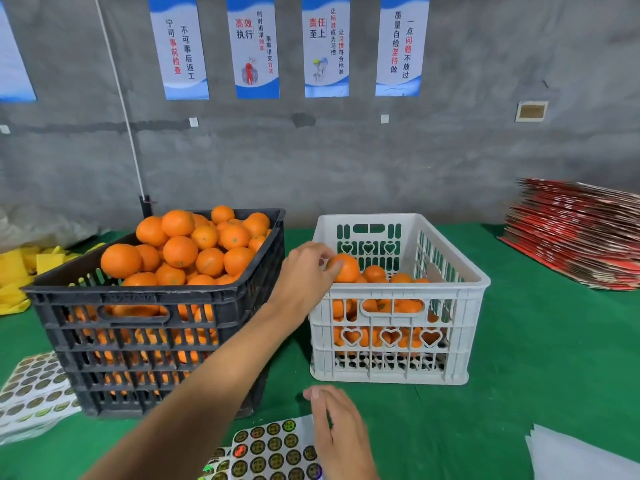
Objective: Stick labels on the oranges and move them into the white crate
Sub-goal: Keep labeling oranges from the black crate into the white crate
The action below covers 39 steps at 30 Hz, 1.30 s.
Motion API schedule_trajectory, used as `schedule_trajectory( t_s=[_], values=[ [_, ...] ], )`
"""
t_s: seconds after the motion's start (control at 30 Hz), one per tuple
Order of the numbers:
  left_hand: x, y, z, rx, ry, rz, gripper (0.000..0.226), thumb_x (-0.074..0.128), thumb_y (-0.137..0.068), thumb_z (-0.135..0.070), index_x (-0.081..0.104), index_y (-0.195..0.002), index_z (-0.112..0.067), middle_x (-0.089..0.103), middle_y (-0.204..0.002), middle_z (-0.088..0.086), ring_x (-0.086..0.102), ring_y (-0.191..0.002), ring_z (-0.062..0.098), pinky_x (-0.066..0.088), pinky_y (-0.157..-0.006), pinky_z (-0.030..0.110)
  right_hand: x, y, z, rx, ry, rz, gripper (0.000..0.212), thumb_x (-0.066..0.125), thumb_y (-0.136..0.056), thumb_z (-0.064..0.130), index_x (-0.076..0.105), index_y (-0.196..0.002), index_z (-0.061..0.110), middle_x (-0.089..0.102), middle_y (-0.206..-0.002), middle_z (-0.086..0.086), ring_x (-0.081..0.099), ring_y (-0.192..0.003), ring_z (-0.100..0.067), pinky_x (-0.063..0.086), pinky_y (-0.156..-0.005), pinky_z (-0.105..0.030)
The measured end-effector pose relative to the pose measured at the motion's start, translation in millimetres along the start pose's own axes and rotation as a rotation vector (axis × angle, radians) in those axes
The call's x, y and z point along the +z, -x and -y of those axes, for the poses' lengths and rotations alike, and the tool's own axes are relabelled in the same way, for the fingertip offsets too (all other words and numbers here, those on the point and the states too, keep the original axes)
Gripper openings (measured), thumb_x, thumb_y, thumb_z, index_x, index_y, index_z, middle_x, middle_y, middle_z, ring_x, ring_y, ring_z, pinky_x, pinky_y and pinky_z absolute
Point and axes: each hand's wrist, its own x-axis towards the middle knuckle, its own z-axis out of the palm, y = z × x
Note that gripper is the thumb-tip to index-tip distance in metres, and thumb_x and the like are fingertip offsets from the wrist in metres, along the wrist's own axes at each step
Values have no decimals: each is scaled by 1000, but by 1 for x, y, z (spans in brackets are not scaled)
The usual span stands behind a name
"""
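The left hand (304, 271) grips an orange (343, 268) just over the white crate (398, 292) (its near-left corner), while the right hand (341, 434), fingers relaxed, rests on the label sheet (273, 445) nearest the person.

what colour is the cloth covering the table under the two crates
Green: the plain fabric table cover shows best in the head view.

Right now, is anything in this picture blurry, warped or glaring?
Head view: light is soft and even, with faint shadows on the green table; wide-angle warp tilts the posters and bows the wall's edges; the right hand is motion-blurred, the left hand on the orange only slightly soft; the shiny labels catch small glints.
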Motion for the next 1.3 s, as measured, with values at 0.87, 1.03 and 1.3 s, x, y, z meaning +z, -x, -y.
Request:
schedule_trajectory(
  t_s=[0.87,1.03,1.3],
  values=[
    [-196,-21,158,-740,-877,641,58,72,-92,-45,56,-139,-14,57,-102,2,62,-115,29,53,-93,39,12,-2,-5,-48,-120,-107,37,42,-101,39,76,-107,24,69,-106,20,60,-107,6,52,-93,-25],
    [-184,-21,164,-627,-875,552,44,70,-93,-26,59,-131,-7,59,-133,13,59,-122,33,53,-102,42,15,-4,-7,-47,-116,-85,37,39,-100,46,72,-108,31,68,-107,22,62,-106,6,54,-93,-28],
    [-171,2,130,-199,-73,-121,48,86,-79,-39,65,-119,-23,61,-111,1,57,-90,13,44,-70,22,13,-2,-4,-24,-75,-99,34,36,-102,49,68,-107,41,66,-109,26,60,-108,7,50,-98,-30]
  ],
)
